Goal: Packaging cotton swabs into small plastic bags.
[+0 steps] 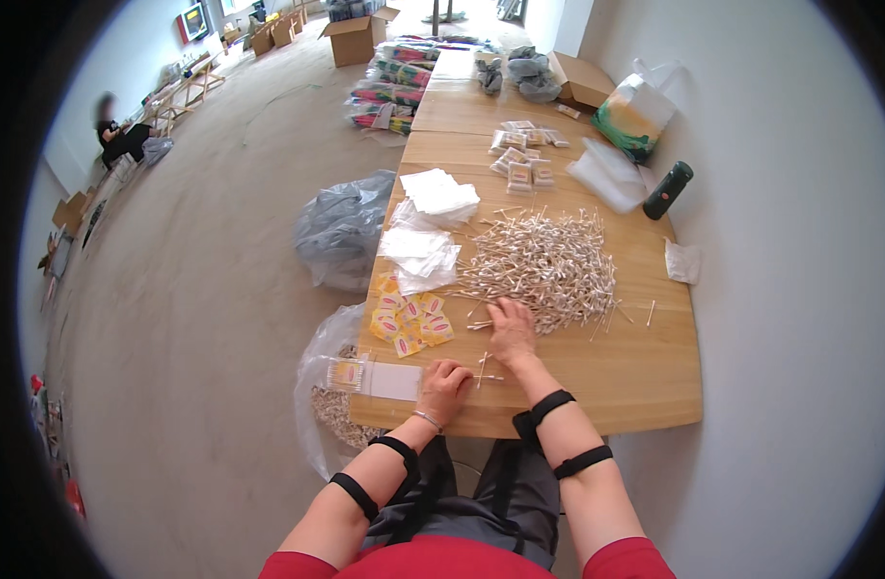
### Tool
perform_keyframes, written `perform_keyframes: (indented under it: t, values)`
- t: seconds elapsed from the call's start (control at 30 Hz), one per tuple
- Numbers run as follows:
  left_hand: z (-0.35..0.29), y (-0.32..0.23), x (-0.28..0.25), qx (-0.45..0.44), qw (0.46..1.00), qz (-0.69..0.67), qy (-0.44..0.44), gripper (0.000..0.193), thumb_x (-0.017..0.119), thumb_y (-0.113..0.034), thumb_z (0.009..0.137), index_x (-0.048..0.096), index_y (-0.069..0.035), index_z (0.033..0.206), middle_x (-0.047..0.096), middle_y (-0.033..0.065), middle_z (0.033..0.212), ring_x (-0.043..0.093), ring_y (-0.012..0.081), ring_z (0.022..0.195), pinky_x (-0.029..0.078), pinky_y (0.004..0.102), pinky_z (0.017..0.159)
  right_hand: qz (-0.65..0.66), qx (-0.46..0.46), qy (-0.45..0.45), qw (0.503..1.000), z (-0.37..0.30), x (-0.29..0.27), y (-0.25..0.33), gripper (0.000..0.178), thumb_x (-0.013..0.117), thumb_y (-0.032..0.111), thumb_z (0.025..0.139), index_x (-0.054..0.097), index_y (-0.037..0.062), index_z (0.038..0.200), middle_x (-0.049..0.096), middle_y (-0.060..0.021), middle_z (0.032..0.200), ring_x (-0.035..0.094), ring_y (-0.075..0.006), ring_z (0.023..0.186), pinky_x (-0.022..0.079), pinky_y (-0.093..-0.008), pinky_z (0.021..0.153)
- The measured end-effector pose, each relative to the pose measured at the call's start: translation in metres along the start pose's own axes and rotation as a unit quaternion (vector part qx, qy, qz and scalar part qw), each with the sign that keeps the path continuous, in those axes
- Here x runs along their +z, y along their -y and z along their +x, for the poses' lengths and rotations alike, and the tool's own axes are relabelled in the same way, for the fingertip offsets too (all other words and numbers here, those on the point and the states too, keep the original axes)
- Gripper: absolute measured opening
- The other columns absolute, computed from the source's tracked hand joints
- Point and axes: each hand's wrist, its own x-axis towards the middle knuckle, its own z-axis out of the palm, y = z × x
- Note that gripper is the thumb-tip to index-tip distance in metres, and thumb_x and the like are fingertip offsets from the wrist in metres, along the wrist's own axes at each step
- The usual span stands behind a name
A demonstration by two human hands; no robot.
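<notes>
A large heap of cotton swabs (548,265) lies on the wooden table. At its near edge is my right hand (513,333), palm down, fingers apart and touching the swabs. My left hand (445,389) rests near the front edge with its fingers curled in; whatever they hold is hidden. Beside it lies a flat white strip (396,381), and left of that a small clear packet (346,373) with swabs and a yellow label in it. A few loose swabs (484,374) lie crossed between my hands. Yellow printed cards (410,321) are scattered beyond the strip.
White plastic bags (421,251) are stacked left of the heap; filled packets (524,154) lie beyond it. A dark green bottle (668,190) stands by the right wall. Below the left edge hangs an open clear bag (317,386) of swabs. A person (119,135) sits far left.
</notes>
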Motion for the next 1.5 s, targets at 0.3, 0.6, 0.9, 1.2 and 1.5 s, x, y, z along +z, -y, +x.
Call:
perform_keyframes:
  t: [0.3, 0.6, 0.9, 1.2, 1.5]
  values:
    - [0.0, -0.004, -0.01, -0.005, 0.999, 0.042, 0.009, 0.008, 0.066, -0.011, 0.075, 0.06, -0.011, 0.079, 0.057, 0.0063, 0.085, 0.054, 0.0278, 0.086, 0.042, 0.0389, 0.076, -0.019, 0.069, -0.018, 0.997, 0.002, -0.028, -0.015, 0.032, 0.055, 0.013, 0.08, 0.062, 0.0152, 0.112, 0.055, -0.003, 0.117, 0.047, -0.0231, 0.113, 0.034, -0.0394, 0.1]
    - [-0.003, -0.006, -0.007, -0.003, 0.999, 0.039, 0.017, 0.008, 0.066, -0.012, 0.076, 0.06, -0.011, 0.081, 0.057, 0.0071, 0.086, 0.053, 0.0279, 0.087, 0.041, 0.0392, 0.077, 0.021, -0.046, -0.018, 0.999, -0.007, -0.003, 0.014, 0.018, 0.059, 0.016, 0.079, 0.068, 0.0199, 0.094, 0.057, 0.0024, 0.096, 0.051, -0.0196, 0.097, 0.04, -0.0362, 0.084]
    - [0.002, -0.004, -0.006, 0.002, 0.999, 0.037, 0.013, 0.008, 0.065, -0.013, 0.077, 0.059, -0.01, 0.082, 0.057, 0.0078, 0.087, 0.053, 0.0281, 0.089, 0.041, 0.0389, 0.079, 0.106, -0.032, -0.06, 0.992, -0.069, -0.018, 0.026, 0.012, 0.064, 0.016, 0.079, 0.07, 0.0168, 0.09, 0.058, 0.001, 0.094, 0.051, -0.0213, 0.095, 0.038, -0.0373, 0.083]
    - [-0.002, -0.001, -0.003, 0.008, 1.0, 0.018, -0.001, 0.008, 0.064, -0.014, 0.077, 0.059, -0.01, 0.08, 0.057, 0.0063, 0.087, 0.054, 0.0267, 0.088, 0.041, 0.0389, 0.077, 0.131, 0.0, -0.098, 0.987, -0.097, -0.021, 0.008, 0.012, 0.067, 0.017, 0.077, 0.069, 0.0135, 0.089, 0.058, 0.0003, 0.092, 0.051, -0.0226, 0.093, 0.037, -0.0387, 0.085]
    - [-0.002, -0.003, -0.007, -0.002, 1.0, 0.018, 0.021, 0.012, 0.067, -0.017, 0.074, 0.061, -0.011, 0.083, 0.057, 0.0065, 0.088, 0.053, 0.0264, 0.09, 0.041, 0.0381, 0.079, 0.057, 0.063, -0.117, 0.989, -0.09, -0.025, 0.008, 0.01, 0.068, 0.023, 0.078, 0.07, 0.0168, 0.086, 0.057, 0.002, 0.088, 0.051, -0.0196, 0.09, 0.032, -0.0388, 0.093]
